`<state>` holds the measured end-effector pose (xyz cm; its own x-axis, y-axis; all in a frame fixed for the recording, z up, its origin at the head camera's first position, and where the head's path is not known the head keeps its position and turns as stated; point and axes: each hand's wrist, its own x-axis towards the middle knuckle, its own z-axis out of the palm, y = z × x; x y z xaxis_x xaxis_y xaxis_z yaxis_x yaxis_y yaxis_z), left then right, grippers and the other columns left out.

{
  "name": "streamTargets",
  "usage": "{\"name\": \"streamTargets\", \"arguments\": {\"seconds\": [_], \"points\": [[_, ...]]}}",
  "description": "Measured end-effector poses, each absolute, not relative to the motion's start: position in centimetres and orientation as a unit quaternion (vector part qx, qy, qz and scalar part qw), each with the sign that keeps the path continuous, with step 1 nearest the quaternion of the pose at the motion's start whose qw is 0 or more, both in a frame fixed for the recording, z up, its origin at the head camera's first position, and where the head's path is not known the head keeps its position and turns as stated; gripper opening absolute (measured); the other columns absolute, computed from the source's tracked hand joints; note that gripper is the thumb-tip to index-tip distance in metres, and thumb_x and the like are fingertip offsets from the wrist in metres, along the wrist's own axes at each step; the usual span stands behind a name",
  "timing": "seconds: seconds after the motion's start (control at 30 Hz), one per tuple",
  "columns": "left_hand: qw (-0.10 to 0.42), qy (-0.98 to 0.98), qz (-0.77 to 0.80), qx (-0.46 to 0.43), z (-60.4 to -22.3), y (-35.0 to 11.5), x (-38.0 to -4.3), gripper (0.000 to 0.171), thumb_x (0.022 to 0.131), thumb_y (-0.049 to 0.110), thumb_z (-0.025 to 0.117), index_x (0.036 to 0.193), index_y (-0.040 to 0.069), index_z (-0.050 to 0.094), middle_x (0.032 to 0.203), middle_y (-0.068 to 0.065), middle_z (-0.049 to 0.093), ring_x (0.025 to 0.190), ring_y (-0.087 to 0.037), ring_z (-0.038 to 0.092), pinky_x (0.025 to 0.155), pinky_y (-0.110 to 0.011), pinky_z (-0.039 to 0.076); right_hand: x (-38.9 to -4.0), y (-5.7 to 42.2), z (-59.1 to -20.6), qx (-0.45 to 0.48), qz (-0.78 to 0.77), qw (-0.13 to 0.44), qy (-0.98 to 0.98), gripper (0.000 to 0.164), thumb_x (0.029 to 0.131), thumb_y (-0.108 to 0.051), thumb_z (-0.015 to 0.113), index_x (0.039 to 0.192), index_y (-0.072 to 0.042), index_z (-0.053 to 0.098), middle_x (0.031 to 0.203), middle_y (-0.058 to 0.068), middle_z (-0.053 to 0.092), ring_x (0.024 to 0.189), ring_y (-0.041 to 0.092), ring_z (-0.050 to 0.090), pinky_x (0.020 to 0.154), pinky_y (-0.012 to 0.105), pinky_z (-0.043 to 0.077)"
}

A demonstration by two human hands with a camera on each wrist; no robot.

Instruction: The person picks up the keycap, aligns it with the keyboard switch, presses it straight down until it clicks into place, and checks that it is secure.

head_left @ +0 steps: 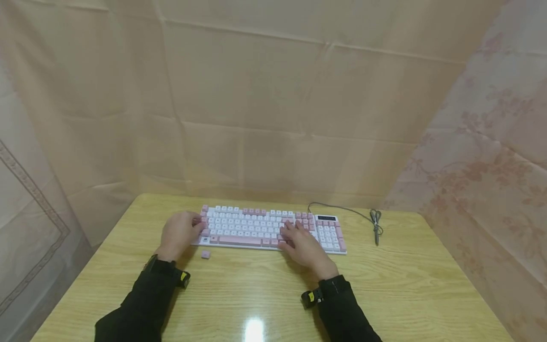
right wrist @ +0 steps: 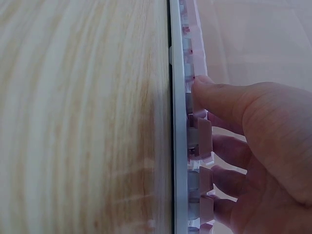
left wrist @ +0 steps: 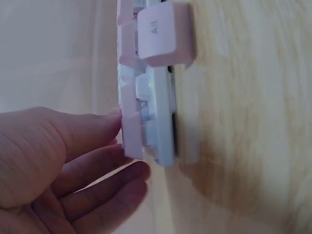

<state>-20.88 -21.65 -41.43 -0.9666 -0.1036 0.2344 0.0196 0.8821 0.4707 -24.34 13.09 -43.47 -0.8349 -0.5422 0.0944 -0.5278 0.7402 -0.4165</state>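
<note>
A white and pink keyboard (head_left: pixel 239 241) lies on the wooden table. My left hand (head_left: pixel 181 232) is at its left end, thumb and bent index finger at a pink keycap (left wrist: pixel 131 134) on the edge, apparently pinching it. The other fingers curve loosely past the keyboard's side. A loose pink keycap marked Alt (left wrist: pixel 156 34) rests on the table before the keyboard. My right hand (head_left: pixel 304 247) rests on the keys toward the right, fingers spread. In the right wrist view its thumb touches a pink front-row key (right wrist: pixel 198 100) and the other fingertips lie on the keys.
The keyboard's cable (head_left: pixel 342 207) runs from the back to a tied bundle (head_left: pixel 376 223) on the right of the table (head_left: pixel 406 270). Beige cloth (head_left: pixel 273 95) hangs behind, and a flowered cloth (head_left: pixel 491 180) hangs at the right.
</note>
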Motion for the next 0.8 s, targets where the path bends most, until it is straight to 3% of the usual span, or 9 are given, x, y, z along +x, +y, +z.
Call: {"name": "streamTargets", "arguments": {"seconds": [0.33,0.53,0.8], "points": [[0.153,-0.955,-0.254,0.021,-42.0,-21.7,-20.4,0.026,0.090,0.013,0.076,0.108,-0.006,0.074,0.102,-0.020,0.074,0.090,-0.035,0.070,0.077,-0.050,0.054,-24.1,13.1,-43.0,-0.286,-0.226,0.022,0.931,0.051,0.101,-0.033,0.063,0.144,-0.006,0.056,0.159,0.017,0.036,0.148,0.046,0.024,0.116,0.061,0.024],[0.124,-0.958,-0.258,0.001,-41.9,-22.0,-20.2,0.018,0.092,0.014,0.074,0.096,-0.003,0.078,0.096,-0.018,0.075,0.082,-0.027,0.068,0.074,-0.047,0.053,-24.0,12.9,-43.1,-0.287,-0.228,0.022,0.930,0.050,0.102,-0.032,0.063,0.144,-0.006,0.056,0.158,0.017,0.036,0.147,0.047,0.024,0.116,0.062,0.024],[0.091,-0.961,-0.257,-0.046,-41.6,-22.7,-19.9,0.016,0.092,0.012,0.073,0.096,-0.002,0.078,0.096,-0.014,0.074,0.077,-0.022,0.060,0.070,-0.040,0.049,-24.0,12.5,-43.4,-0.283,-0.228,0.026,0.931,0.049,0.102,-0.033,0.063,0.143,-0.007,0.057,0.158,0.017,0.037,0.148,0.045,0.024,0.116,0.060,0.024]]}}
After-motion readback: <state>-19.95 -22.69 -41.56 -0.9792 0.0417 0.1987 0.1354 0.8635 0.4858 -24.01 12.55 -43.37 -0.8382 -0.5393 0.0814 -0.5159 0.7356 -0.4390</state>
